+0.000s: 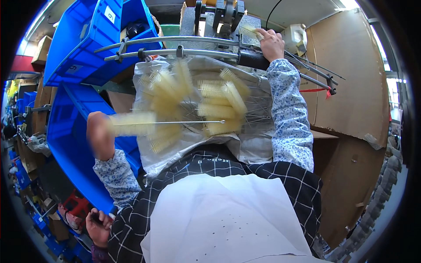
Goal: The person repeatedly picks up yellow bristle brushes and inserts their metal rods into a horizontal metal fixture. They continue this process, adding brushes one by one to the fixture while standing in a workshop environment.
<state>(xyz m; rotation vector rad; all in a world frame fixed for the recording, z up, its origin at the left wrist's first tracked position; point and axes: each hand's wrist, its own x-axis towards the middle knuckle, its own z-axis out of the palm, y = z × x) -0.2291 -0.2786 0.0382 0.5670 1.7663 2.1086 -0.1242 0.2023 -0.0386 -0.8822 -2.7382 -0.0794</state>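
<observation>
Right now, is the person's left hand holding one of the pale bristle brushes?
Yes, the left hand grips a pale bristle brush by its brush end, with its wire stem pointing right.

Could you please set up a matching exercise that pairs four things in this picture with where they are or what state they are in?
Things:
1. Left hand
2. Right hand
3. Brush pile
4. Blue bins

Places or states:
A. Stacked at the person's left, tilted
B. Lying on a pale plastic sheet in front of the person
C. Raised to the machine at the top, holding a brush
D. Blurred, holding a long brush by its bristle end, with the wire stem pointing right

Pairs: 1-D, 2-C, 3-B, 4-A
</observation>
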